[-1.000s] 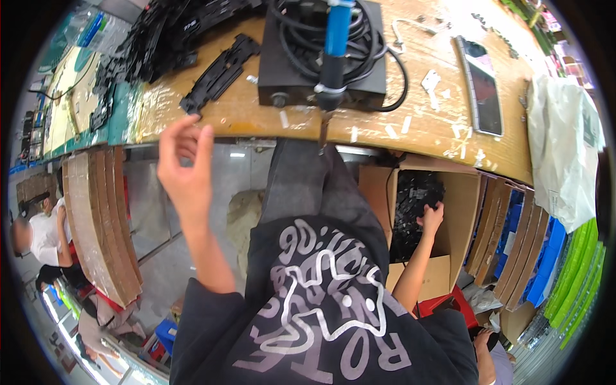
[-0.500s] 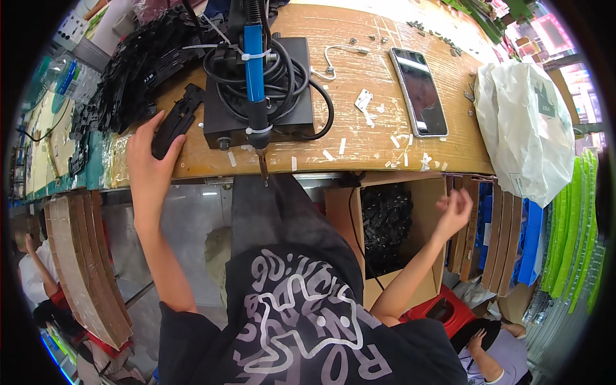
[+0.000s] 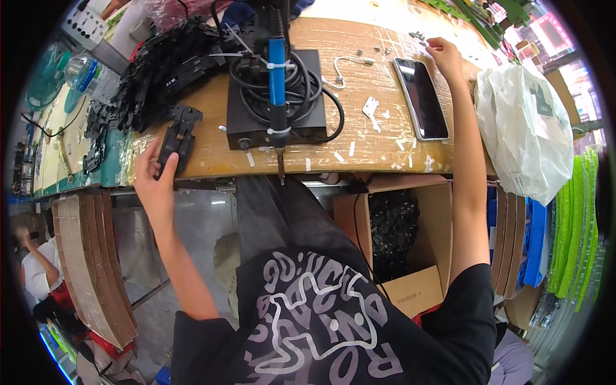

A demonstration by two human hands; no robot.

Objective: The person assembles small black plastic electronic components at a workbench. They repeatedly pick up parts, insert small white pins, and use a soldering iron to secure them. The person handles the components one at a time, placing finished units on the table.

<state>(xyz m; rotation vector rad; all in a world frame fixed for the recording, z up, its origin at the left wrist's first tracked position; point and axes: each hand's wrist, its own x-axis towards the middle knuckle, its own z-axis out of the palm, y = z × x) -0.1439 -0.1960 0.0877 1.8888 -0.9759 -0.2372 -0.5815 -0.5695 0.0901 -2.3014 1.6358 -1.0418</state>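
Here on the left, my left fingers (image 3: 170, 167) are clamped on the black part (image 3: 178, 138) at the counter's (image 3: 385, 83) edge, a black pile (image 3: 157, 80) just beyond them. Right of them, the blue tool (image 3: 277, 74); then phone (image 3: 420, 99) and dark bits (image 3: 418, 36), near my right fingers (image 3: 439, 43), together or apart, I can't tell.

The elongated black part (image 3: 180, 136) sits between the left hand's (image 3: 156, 172) thumb and fingers, far end angled rightward. Small dark pieces (image 3: 417, 36) lie beside the right hand (image 3: 447, 59).
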